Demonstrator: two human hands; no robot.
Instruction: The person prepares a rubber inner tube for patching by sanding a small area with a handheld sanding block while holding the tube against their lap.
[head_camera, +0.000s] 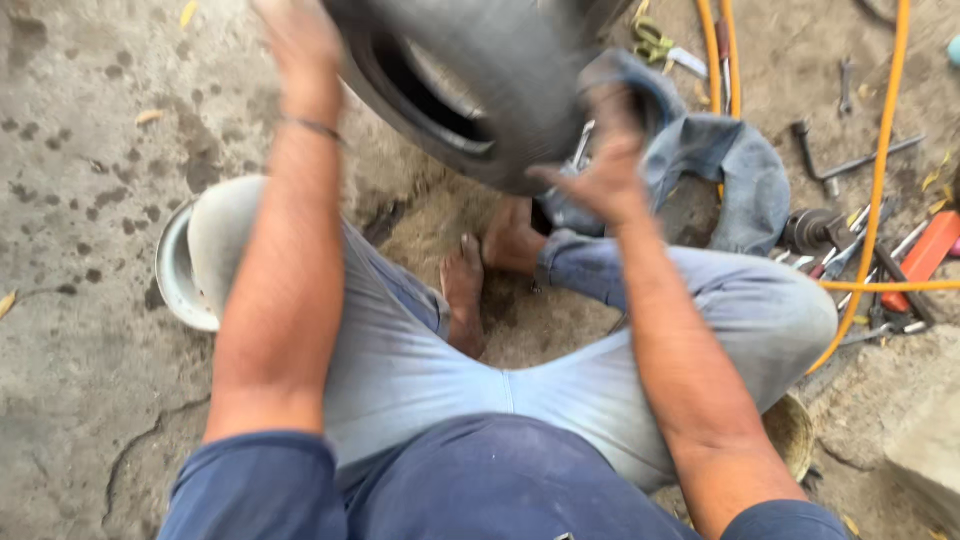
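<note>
I sit cross-legged on the ground, bare feet in front of me. A black rubber tyre (470, 75) stands tilted above my feet, blurred by motion. My left hand (298, 35) is raised at the tyre's left edge, near the top of the frame; whether it grips the tyre I cannot tell. My right hand (605, 165) is against the tyre's lower right side, fingers spread and blurred.
A white metal basin (178, 270) lies by my left knee. A grey cloth (725, 165) is to the right of the tyre. Orange hoses (880, 180), wrenches, a hammer-like tool (812, 228) and an orange-handled tool (925, 255) are scattered at the right. The ground is rough concrete.
</note>
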